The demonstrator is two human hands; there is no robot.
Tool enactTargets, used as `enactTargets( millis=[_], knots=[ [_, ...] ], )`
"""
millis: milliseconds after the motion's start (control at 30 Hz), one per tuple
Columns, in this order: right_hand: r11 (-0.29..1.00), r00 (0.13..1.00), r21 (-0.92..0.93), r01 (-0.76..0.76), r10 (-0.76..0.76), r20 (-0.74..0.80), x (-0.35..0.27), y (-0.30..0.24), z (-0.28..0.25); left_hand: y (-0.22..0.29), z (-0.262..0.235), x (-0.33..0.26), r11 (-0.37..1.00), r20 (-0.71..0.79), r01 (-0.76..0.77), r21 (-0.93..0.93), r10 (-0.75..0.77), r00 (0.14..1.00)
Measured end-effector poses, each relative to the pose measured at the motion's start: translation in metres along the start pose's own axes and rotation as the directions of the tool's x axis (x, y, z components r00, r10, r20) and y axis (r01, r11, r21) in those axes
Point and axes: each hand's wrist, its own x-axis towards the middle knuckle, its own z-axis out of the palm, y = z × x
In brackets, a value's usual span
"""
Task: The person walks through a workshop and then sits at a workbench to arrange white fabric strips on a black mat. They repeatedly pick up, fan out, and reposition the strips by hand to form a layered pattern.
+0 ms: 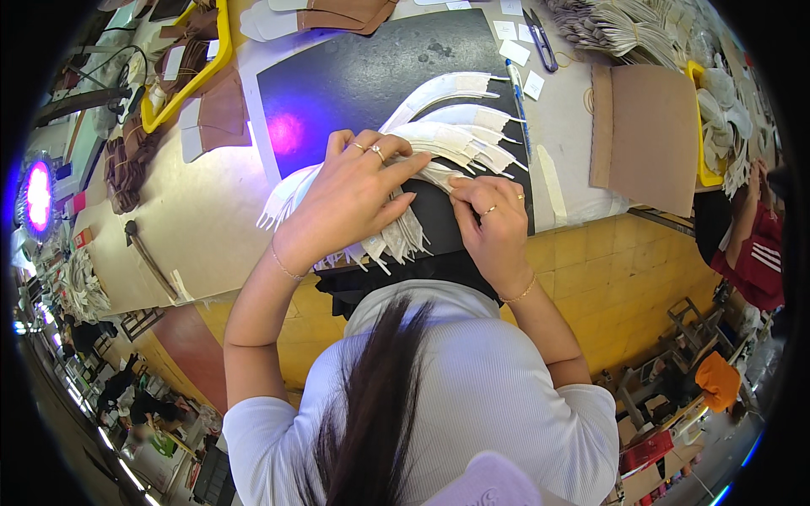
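Note:
Curved white fabric strips [456, 139] with loose thread ends lie fanned in a layered pile on a black mat [354, 80]. My left hand [364, 190] rests across the pile, palm down, its fingers stretched out and slightly apart. Beside it, my right hand [489, 215] pinches the near edge of one white strip between thumb and fingers. More strip ends stick out below my left hand, over the mat's near edge. My left palm covers the middle of the pile, and what lies under it is hidden.
A blue pen [517, 101] lies along the mat's right side, with small snips [540, 40] and paper slips beyond. Brown pieces [645, 126] are at right, near a yellow tray [707, 126]. A hammer-like tool [152, 261] lies left. A person's red sleeve [759, 261] shows far right.

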Motion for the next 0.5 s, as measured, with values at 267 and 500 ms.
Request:
enactTargets(
  millis=[267, 500],
  knots=[
    [0.996, 0.977, 0.032, -0.083, 0.075, 0.202, 0.003, -0.018, -0.016, 0.001, 0.003, -0.001, 1.000, -0.035, 0.000, 0.000, 0.000, 0.999],
    [0.897, 0.952, 0.317, -0.307, 0.286, 0.112, 0.005, -0.011, -0.034, -0.003, -0.009, -0.005, 0.989, 0.018, -0.032, -0.145, 0.035, 0.999]
  ],
)
